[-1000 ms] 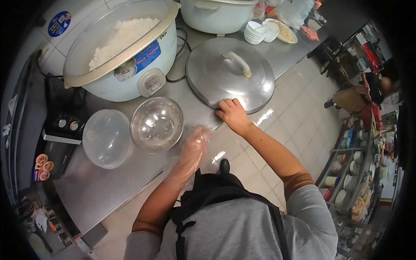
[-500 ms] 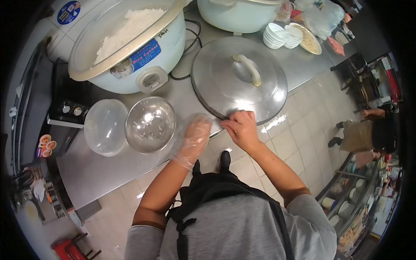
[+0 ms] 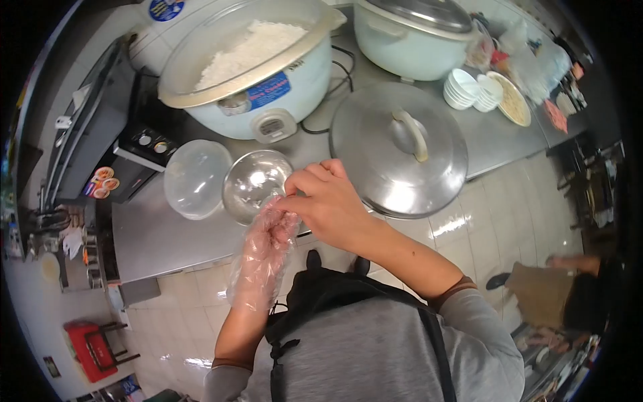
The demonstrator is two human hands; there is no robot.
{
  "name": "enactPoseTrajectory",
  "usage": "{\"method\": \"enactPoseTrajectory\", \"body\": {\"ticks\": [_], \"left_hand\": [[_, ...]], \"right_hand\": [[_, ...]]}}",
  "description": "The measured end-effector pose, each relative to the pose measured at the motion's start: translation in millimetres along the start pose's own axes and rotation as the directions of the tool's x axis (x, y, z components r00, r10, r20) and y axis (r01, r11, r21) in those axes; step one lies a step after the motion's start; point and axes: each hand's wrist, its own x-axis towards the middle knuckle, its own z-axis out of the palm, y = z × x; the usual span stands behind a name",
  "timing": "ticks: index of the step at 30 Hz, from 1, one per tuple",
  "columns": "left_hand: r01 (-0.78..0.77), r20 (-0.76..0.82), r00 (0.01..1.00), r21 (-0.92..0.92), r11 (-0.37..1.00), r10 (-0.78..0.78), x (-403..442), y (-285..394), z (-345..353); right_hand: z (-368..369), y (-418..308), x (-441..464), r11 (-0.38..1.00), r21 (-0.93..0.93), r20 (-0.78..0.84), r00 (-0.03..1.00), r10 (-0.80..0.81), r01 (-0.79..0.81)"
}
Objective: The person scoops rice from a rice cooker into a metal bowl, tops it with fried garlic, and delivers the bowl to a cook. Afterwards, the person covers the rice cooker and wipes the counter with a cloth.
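Note:
A loose, clear plastic glove (image 3: 251, 268) covers my left hand (image 3: 269, 229) and wrist. The crumpled film and my other hand partly hide the left fingers, so I cannot tell how they are bent. My bare right hand (image 3: 321, 201) pinches the glove at its fingertip end. Just behind both hands sits a shiny metal bowl (image 3: 251, 177) on the steel counter, partly covered by them. Left of it is a translucent plastic bowl (image 3: 197, 179). A large round metal lid (image 3: 375, 134) with a pale handle lies to the right.
A large rice cooker (image 3: 288, 107) full of white rice (image 3: 251, 50) stands at the back. Beside it is a lidded cooker (image 3: 402, 50). Stacked white bowls (image 3: 462, 89) and an oval dish (image 3: 512, 100) are farther right. Another person (image 3: 542, 295) stands on the right.
My right hand has moved left from the lid's edge and now grips the glove on my left hand. My left hand has come left and nearer my body. The view has shifted.

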Motion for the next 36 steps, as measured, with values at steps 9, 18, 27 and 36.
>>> {"method": "enactPoseTrajectory", "body": {"ticks": [9, 18, 27, 36], "left_hand": [[-0.303, 0.072, 0.952, 0.347, 0.887, 0.297, 28.6, 54.8, -20.8], [-0.546, 0.545, 0.828, 0.837, 0.031, -0.131, 73.9, 128.8, -30.9], [-0.512, 0.623, 0.763, 0.421, 0.749, 0.172, 83.9, 261.9, 105.7], [-0.54, 0.692, 0.666, 0.704, -0.461, 0.278, 356.4, 290.0, 144.0]], "right_hand": [[67.9, 56.4, 19.5, 0.874, 0.131, 0.019, 0.882, 0.471, -0.469], [96.3, 63.4, 9.9, 0.136, 0.621, 0.506, 0.527, 0.682, -0.772], [-46.9, 53.3, 116.9, 0.242, 0.835, 0.204, 0.686, 0.698, -0.495], [-19.9, 222.9, 272.7, 0.531, 0.812, -0.236, 0.696, 0.679, -0.243]]}}
